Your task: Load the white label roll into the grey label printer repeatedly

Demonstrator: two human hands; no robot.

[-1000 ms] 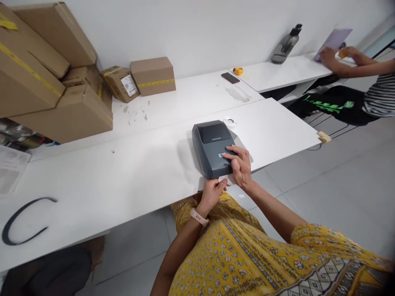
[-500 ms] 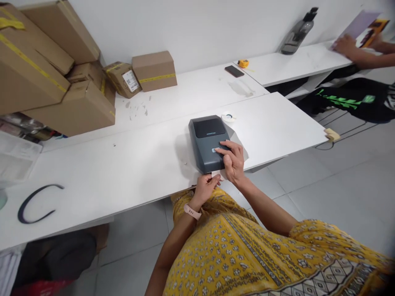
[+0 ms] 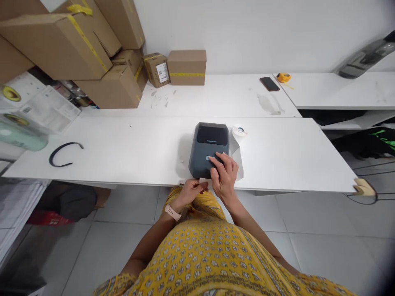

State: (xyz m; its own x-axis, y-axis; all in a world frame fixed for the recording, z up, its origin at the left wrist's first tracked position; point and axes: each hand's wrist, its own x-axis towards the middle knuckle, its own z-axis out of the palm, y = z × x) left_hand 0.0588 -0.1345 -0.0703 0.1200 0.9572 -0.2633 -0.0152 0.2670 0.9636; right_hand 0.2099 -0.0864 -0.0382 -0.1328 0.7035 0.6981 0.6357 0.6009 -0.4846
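A dark grey-blue label printer (image 3: 200, 158) lies near the front edge of the white table (image 3: 138, 152). White paper (image 3: 203, 181) sticks out of its front end, pinched between the thumb and fingers of my left hand (image 3: 190, 192). My right hand (image 3: 225, 174) rests on the printer's right side with its fingers apart, a fingertip at the small light button (image 3: 210, 158). It holds nothing. Right of the printer stands a white paper roll (image 3: 238, 132), with a paper strip (image 3: 237, 158) hanging down beside the printer.
Cardboard boxes (image 3: 187, 68) stand at the back left. A black headband (image 3: 57, 154) and a green bottle (image 3: 27, 137) are at the left. Farther back lie a phone (image 3: 269, 84), a yellow tape measure (image 3: 283, 77) and a clear bottle (image 3: 362, 59).
The view has turned right-side-up and leftward, so the other person's hands at the upper right are out of sight. Both my hands keep their places at the printer.
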